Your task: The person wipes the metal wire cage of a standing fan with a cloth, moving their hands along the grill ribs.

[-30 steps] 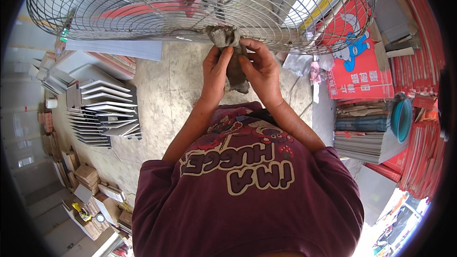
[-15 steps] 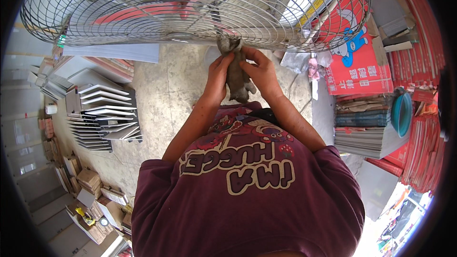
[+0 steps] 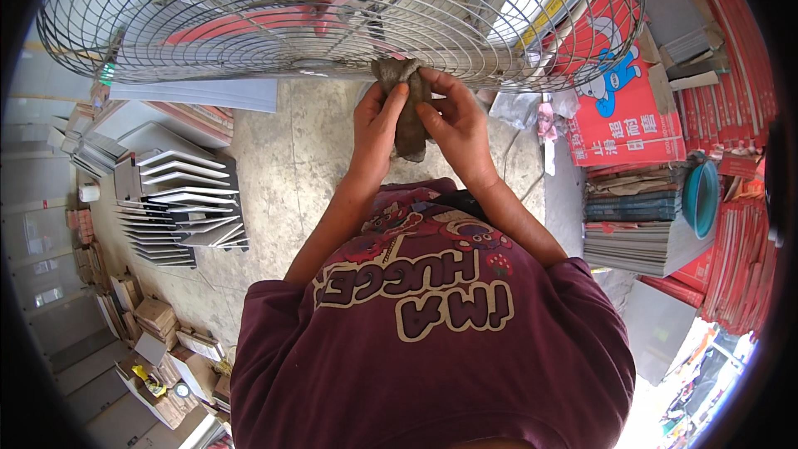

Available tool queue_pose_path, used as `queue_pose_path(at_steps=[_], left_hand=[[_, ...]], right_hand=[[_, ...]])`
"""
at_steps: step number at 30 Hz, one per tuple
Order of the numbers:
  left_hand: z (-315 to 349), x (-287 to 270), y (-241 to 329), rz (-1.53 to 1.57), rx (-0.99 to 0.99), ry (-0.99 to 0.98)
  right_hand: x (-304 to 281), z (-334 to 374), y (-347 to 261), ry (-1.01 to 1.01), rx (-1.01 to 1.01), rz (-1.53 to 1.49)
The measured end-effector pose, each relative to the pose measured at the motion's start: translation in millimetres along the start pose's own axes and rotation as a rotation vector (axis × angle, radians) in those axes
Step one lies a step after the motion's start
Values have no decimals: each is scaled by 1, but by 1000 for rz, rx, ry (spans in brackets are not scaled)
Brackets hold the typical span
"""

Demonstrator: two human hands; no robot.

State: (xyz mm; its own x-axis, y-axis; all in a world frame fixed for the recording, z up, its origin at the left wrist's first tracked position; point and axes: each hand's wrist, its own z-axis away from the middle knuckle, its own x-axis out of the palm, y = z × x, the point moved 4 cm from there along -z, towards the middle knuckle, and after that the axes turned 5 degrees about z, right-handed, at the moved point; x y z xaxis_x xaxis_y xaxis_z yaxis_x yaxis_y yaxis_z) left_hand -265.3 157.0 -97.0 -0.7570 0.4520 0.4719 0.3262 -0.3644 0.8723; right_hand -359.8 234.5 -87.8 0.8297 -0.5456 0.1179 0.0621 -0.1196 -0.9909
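A crumpled grey-brown cloth [image 3: 410,129] hangs from between my two hands, its top bunched against the lower edge of a large round wire fan guard [image 3: 312,64]. My left hand [image 3: 376,126] pinches the cloth's left side, with the thumb pressed on its front. On the other side my right hand [image 3: 455,123] grips it, thumb and forefinger bent round its edge near the wire. Whether any wire lies inside the folds cannot be seen. Behind the guard show red fan blades [image 3: 249,27].
At the left stands a black rack [image 3: 237,214] of thin pale panels. Cardboard boxes [image 3: 156,316] line the lower left. On the right are a red printed sheet [image 3: 628,108], a teal basin [image 3: 702,212] and red-edged stacks [image 3: 736,270]. A cord [image 3: 517,145] runs along the floor.
The cloth is bunched higher, and its lower end hangs shorter than before. Its top spreads wider at the guard's rim. My hands have shifted slightly around it.
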Motion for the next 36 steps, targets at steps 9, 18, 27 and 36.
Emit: queue_pose_path(at_steps=[9,18,27,36], left_hand=[[22,15,33,-119,413,-74],[6,8,-5,-7,59,-24],[-1,1,-40,60,-142,-53],[12,0,-54,85,-291,-44]], right_hand=[[3,9,-50,-75,-486,284],[-9,10,-13,68,-86,105],[-24,13,14,116,102,119],[-37,17,35,118,238,144]])
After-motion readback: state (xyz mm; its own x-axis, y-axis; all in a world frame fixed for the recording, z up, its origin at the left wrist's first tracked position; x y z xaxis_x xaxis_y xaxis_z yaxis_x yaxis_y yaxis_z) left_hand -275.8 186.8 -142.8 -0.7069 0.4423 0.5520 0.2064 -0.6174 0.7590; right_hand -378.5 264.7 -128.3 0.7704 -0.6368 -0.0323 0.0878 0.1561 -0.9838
